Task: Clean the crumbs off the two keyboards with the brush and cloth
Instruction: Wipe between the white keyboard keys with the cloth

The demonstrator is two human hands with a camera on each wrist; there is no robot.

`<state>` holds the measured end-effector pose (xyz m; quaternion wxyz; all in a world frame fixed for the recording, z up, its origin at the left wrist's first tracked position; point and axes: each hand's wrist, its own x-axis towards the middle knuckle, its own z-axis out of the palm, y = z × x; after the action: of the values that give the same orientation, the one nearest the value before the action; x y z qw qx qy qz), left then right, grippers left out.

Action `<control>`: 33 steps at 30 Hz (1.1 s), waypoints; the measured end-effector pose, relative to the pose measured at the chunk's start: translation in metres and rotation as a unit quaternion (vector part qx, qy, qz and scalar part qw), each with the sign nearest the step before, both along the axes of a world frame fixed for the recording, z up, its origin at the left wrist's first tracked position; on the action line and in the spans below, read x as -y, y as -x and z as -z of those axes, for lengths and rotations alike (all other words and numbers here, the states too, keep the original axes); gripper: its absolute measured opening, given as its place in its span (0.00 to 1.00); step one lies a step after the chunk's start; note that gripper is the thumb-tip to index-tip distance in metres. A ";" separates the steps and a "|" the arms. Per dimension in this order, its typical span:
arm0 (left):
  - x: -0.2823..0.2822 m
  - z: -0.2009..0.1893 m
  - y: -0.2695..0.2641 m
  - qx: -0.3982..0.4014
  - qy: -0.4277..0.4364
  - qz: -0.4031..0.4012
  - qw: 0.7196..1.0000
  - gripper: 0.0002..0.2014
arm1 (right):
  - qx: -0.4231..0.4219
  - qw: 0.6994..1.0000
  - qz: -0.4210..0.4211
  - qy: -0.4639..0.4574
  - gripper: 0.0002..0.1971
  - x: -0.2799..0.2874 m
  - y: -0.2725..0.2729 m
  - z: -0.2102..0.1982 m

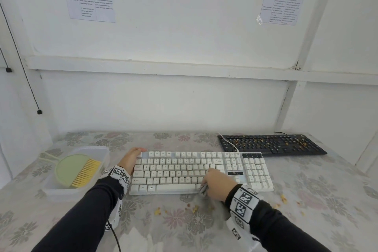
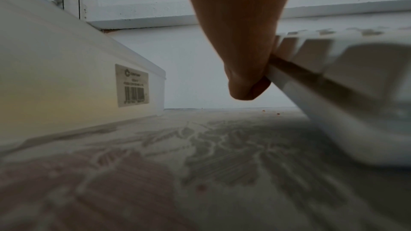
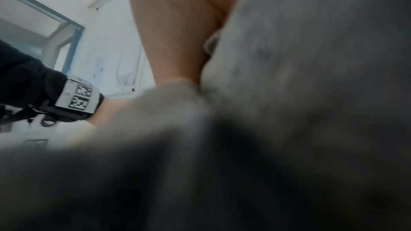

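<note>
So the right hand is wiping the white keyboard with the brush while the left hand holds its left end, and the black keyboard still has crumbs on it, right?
Not quite: the right hand wipes the white keyboard with a grey cloth, not the brush. The head view shows the brush lying in the plastic container. The rest stands: the left hand holds its left end, and the black keyboard still has crumbs.

Both arms wear dark long sleeves (image 1: 86,210). Each wrist carries a white band (image 1: 243,200) printed with black square markers; a thin black cable (image 1: 116,239) trails from the left one.
</note>
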<state>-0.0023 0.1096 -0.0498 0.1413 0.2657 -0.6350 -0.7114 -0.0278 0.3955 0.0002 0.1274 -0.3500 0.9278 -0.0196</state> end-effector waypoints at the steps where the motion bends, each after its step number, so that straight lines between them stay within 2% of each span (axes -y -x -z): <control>1: 0.000 0.000 0.000 -0.001 0.000 -0.001 1.000 0.13 | -0.005 1.000 0.016 -0.009 0.11 -0.013 0.008 0.002; 2: 0.000 0.000 0.000 -0.001 0.001 -0.001 1.000 0.13 | -0.010 0.999 0.032 -0.014 0.09 -0.026 0.015 0.003; 6: -0.001 -0.001 0.000 -0.001 -0.002 0.001 1.000 0.14 | 0.012 0.994 0.112 -0.007 0.16 -0.069 0.042 0.007; 9: -0.001 -0.002 0.000 0.003 -0.001 0.002 1.000 0.13 | -0.030 0.988 0.151 -0.002 0.12 -0.083 0.043 -0.002; 11: -0.002 -0.002 -0.001 0.006 -0.002 0.001 1.000 0.13 | -0.009 0.991 0.135 0.017 0.13 -0.078 0.037 -0.009; 14: -0.003 -0.004 -0.002 0.005 -0.006 -0.001 1.000 0.13 | 0.062 0.996 0.065 0.026 0.17 -0.056 0.026 -0.012; 17: -0.006 -0.005 -0.004 0.002 -0.009 -0.004 1.000 0.13 | 0.050 0.998 0.021 0.038 0.14 -0.035 0.021 -0.003; 19: -0.006 -0.006 -0.004 0.005 -0.010 -0.002 1.000 0.13 | 0.026 0.999 0.019 0.028 0.17 -0.030 0.021 0.006; 21: -0.005 -0.006 -0.003 0.007 -0.012 -0.002 1.000 0.13 | 0.018 0.998 0.043 0.030 0.19 -0.037 0.025 0.010; 25: -0.007 -0.007 -0.003 0.003 -0.007 -0.003 1.000 0.14 | 0.014 0.990 0.140 0.022 0.14 -0.074 0.039 0.006; 31: -0.007 -0.007 -0.002 0.004 -0.010 -0.004 1.000 0.14 | -0.042 0.952 0.304 -0.013 0.18 -0.147 0.066 -0.008; 33: -0.007 -0.007 -0.001 0.004 -0.009 -0.004 1.000 0.14 | -0.021 0.946 0.322 -0.012 0.16 -0.157 0.074 -0.013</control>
<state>-0.0009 0.1166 -0.0430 0.1391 0.2722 -0.6285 -0.7153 -0.1019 0.5526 0.0129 0.0984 -0.0309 0.9938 -0.0413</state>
